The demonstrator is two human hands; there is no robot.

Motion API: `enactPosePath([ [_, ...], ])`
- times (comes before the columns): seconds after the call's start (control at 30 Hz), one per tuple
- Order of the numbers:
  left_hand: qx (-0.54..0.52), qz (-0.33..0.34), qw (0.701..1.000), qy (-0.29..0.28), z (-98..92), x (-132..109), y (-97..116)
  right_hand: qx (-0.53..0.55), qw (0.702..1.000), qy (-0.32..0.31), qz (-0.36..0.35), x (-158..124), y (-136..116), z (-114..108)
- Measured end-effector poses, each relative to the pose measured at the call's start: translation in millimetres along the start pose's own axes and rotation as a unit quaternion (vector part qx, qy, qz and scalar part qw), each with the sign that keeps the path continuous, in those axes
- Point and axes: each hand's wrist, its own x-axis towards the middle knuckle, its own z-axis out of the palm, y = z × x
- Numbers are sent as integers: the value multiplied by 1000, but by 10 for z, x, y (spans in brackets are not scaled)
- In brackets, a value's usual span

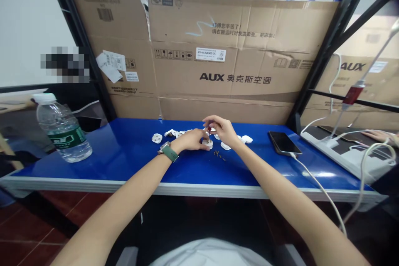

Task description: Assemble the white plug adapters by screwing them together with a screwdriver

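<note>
My left hand point(195, 139) is closed on a small white plastic piece point(207, 145), pressed to the blue tabletop. Above that piece, my right hand point(222, 128) pinches an upright screwdriver point(209, 130), whose lower end reaches down to the white piece; the fingers cover much of its handle. Several small brass-coloured screws point(217, 153) lie loose on the table, just in front of the hands. More white plastic pieces point(247, 139) are scattered behind and to both sides of the hands, partly hidden by them. One rounded white piece point(157, 138) sits apart on the left.
A water bottle point(67, 133) stands at the table's left. On the right lie a phone point(284, 143) with a charging cable point(318, 189) and a white power strip point(343, 158). A cardboard panel point(181, 75) walls off the back. Another person's hand point(378, 135) shows at far right.
</note>
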Motion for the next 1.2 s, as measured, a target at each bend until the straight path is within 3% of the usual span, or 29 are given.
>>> enactPosePath([
  [0.2, 10, -4, 1000, 2, -2, 7, 8, -66, 997, -23, -44, -18, -86, 16],
  [0.77, -14, -2, 1000, -2, 0, 3, 8, -93, 993, 66, -19, 44, -20, 46],
  [1.03, 0, -4, 1000, 17, 72, 44, -106, -124, 990, -7, -60, 47, -120, 127],
  [1.2, -15, 21, 1000, -2, 27, 23, -50, -146, 986, 75, -33, 62, -106, 55],
])
